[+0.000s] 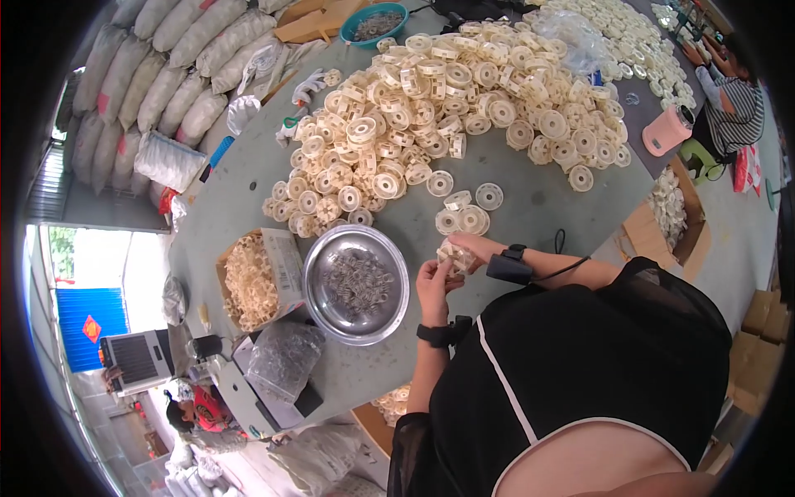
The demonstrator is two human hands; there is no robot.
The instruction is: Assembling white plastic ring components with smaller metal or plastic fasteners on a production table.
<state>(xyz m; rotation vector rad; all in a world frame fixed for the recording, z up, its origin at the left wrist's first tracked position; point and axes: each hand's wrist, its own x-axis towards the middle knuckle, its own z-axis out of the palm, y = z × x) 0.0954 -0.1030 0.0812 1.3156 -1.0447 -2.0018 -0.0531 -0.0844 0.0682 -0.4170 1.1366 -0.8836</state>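
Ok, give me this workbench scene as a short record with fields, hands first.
left hand: left hand touches the small cream plastic wheel from below
right hand: right hand grips the same wheel from above
beside hands: steel bowl of small metal springs
left of bowl: cardboard box of small cream parts
farther on table: big pile of cream wheels, a few loose ones near the hands
table: grey table

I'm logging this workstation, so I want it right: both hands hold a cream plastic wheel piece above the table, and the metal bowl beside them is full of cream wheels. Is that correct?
Not quite. The head view shows the metal bowl holding small grey metal springs, not cream wheels. The rest stands: the left hand and right hand hold a cream plastic wheel piece above the table.
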